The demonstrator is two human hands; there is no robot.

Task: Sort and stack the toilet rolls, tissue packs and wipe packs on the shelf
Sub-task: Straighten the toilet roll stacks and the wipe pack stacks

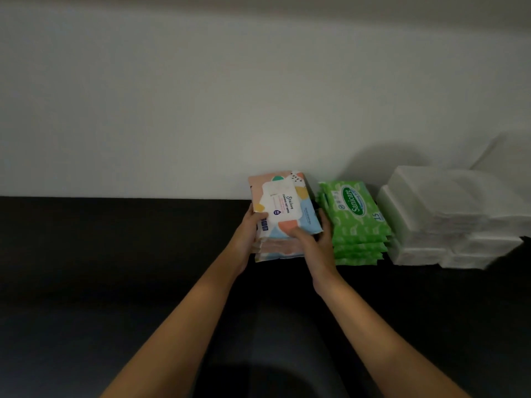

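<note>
Both hands, left (249, 228) and right (311, 236), clasping pastel-patterned soft wipe pack (283, 204) atop matching pile at frame centre, on black shelf (115, 239). Tilted; could slide off onto green plastic wipe stack (355, 222) alongside.

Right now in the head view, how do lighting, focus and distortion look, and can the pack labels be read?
Head view: dim and soft overall; the black shelf is nearly featureless. The green wipe packs read "Sanicare"; the pastel wipe pack, held by the left hand and right hand, shows only larger print. The white tissue packs smear toward the right edge, wide-angle stretched.
</note>
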